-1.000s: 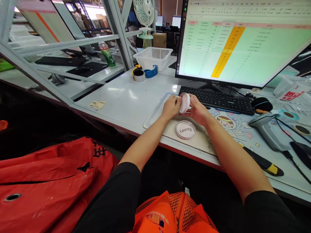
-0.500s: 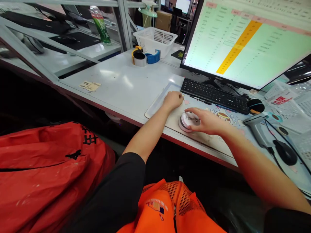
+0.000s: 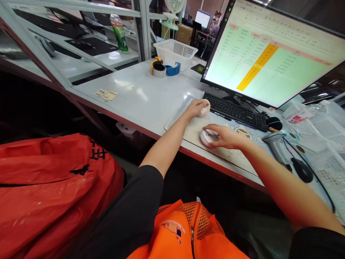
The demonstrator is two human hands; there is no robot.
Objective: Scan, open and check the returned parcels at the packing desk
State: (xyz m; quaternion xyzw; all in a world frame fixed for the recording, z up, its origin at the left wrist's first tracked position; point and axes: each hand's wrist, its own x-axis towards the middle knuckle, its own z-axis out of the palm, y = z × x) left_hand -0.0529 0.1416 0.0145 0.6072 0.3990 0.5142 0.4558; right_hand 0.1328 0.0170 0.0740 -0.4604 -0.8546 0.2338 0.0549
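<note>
A round white and pink case [image 3: 208,137] with dark lettering on its lid lies on the printed desk mat [image 3: 196,129]. My right hand [image 3: 225,136] rests on it, thumb and fingers curled around its right side. My left hand [image 3: 196,107] sits farther back on the mat, near the keyboard's left end. Its fingers are closed around a small pale pink object [image 3: 206,108], of which only a bit shows.
A black keyboard [image 3: 234,110] and a large monitor [image 3: 269,61] stand behind the hands. A mouse [image 3: 274,124], barcode scanner [image 3: 275,145] and cables lie to the right. Tape rolls [image 3: 161,69], a white basket [image 3: 175,52] and a green bottle [image 3: 118,34] stand far left. A red bag [image 3: 54,187] is below the desk edge.
A second ago both hands held a pink round piece above the lid on the mat. Now the case lies closed on the mat under my right hand, and my left hand has drawn away.
</note>
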